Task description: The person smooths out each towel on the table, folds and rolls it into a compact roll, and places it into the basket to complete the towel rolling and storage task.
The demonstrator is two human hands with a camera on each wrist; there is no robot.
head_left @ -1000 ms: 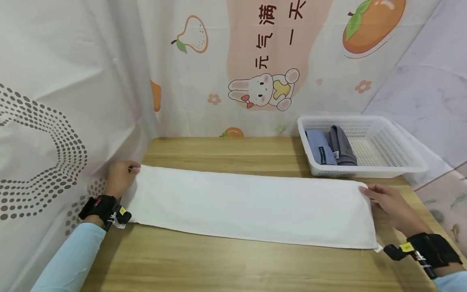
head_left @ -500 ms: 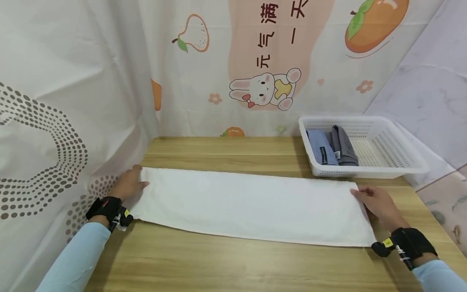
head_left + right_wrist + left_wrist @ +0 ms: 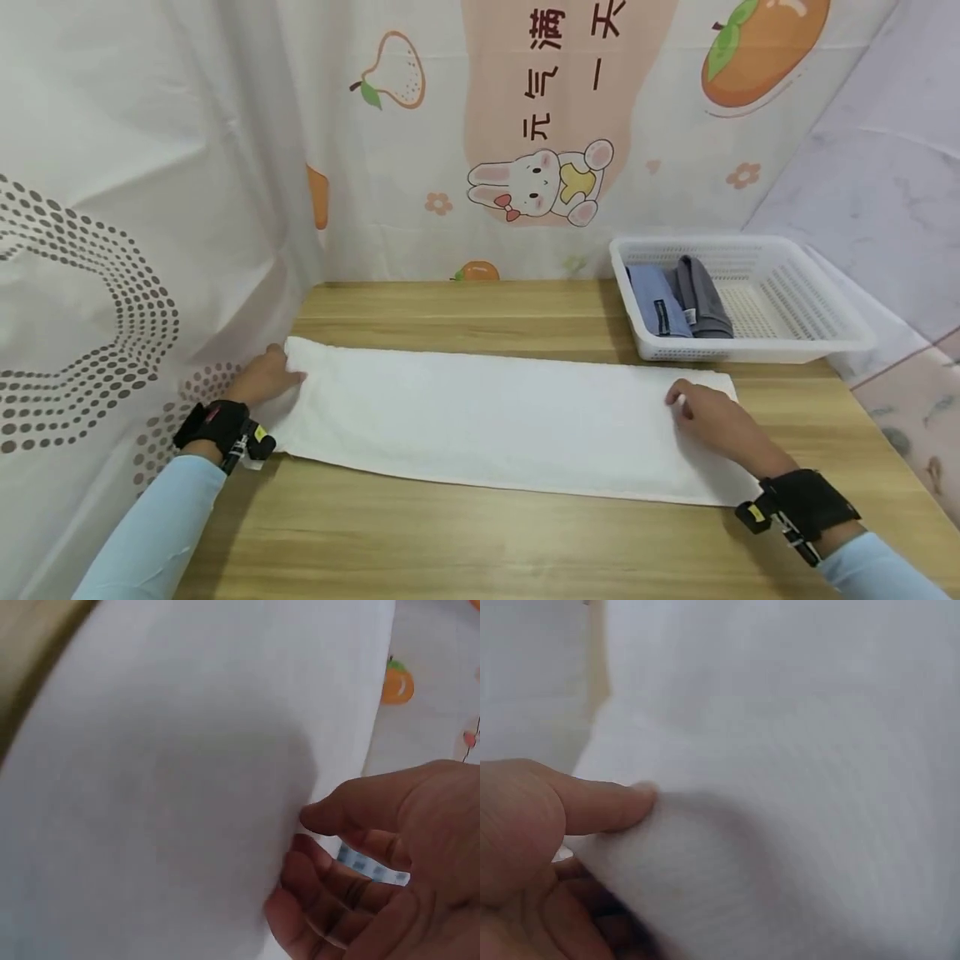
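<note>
The white perforated plastic basket is holding a folded blue cloth and grey cloth. My left hand is pinching the long white cloth on the wooden table, fingertips hiding underneath; my loosely curled right hand is grasping nothing.

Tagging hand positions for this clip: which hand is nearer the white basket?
Right. The right hand is over the white cloth, in front of the basket; the left hand grips the cloth's left end, well to the basket's left.
</note>
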